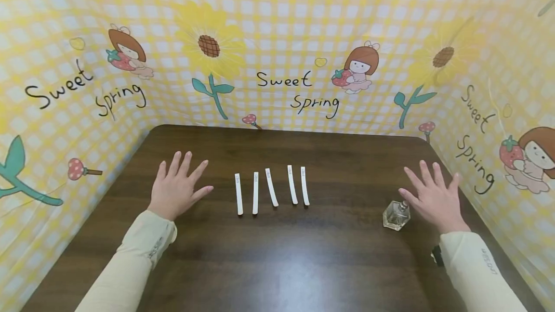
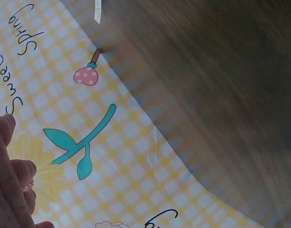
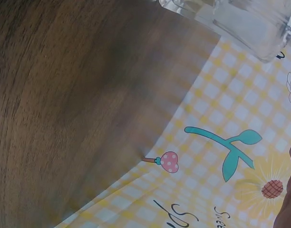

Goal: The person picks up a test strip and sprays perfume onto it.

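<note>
My left hand is spread over the left side of the table, fingers straight and apart, holding nothing. On the right side, my right hand is spread in the same way, its thumb close to the neck of a clear glass bottle; whether they touch I cannot tell. Between the hands lie several narrow white paper strips in a loose row, each with small print at its far end. In the right wrist view the glass bottle shows at the top. One paper strip tops the left wrist view.
The dark wooden table has rounded far corners. A yellow checked cloth with flowers and cartoon figures stands around its back and both sides, close to the edges. A dark band shows at the right wrist.
</note>
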Demonstrator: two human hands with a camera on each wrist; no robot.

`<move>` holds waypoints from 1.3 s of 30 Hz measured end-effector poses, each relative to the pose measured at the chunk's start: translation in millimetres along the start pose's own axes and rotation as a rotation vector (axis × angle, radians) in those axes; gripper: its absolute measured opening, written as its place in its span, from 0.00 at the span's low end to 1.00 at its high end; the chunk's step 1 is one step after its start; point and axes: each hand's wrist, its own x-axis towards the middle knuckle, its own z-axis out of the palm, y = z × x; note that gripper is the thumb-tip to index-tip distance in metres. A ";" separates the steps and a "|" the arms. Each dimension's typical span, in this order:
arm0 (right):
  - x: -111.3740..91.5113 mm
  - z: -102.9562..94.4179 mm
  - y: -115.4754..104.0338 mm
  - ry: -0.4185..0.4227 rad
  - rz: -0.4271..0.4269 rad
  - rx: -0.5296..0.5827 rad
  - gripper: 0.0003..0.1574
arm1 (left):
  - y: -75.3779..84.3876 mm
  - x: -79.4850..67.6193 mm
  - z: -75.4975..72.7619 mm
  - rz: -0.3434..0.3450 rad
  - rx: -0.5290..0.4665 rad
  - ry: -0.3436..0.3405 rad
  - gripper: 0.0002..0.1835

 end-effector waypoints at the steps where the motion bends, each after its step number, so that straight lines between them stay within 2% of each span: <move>1: -0.4 0.8 0.0 0.002 0.002 0.006 0.42 | -0.1 0.2 0.5 0.001 -0.004 0.004 0.36; 9: -3.0 7.3 2.8 -0.025 0.017 0.054 0.41 | -0.2 6.7 7.0 0.012 -0.039 0.070 0.36; 14: -4.6 7.3 4.0 -0.042 0.037 0.090 0.41 | 3.3 11.2 8.2 0.004 -0.051 0.057 0.36; 17: -5.0 6.1 3.7 -0.074 0.051 0.115 0.42 | 6.8 14.1 7.3 -0.021 -0.083 0.005 0.37; 19: -5.2 5.5 2.7 -0.104 0.057 0.133 0.43 | 10.1 16.0 7.4 -0.047 -0.142 -0.037 0.38; 22: -5.8 6.2 1.2 -0.129 0.059 0.160 0.44 | 15.8 19.5 8.4 -0.100 -0.269 -0.092 0.40; 27: -6.5 9.3 -0.3 -0.101 0.045 0.191 0.44 | 25.5 26.5 8.0 -0.238 -0.516 -0.213 0.43; 30: -7.6 10.7 -0.2 -0.108 0.067 0.236 0.44 | 31.2 30.7 8.9 -0.304 -0.632 -0.291 0.41; 36: -7.4 13.2 -1.0 -0.194 0.152 0.355 0.46 | 41.8 34.2 16.1 -0.378 -0.726 -0.379 0.34; 39: -5.9 15.7 -3.6 -0.230 0.179 0.413 0.48 | 45.7 33.3 19.0 -0.435 -0.759 -0.448 0.29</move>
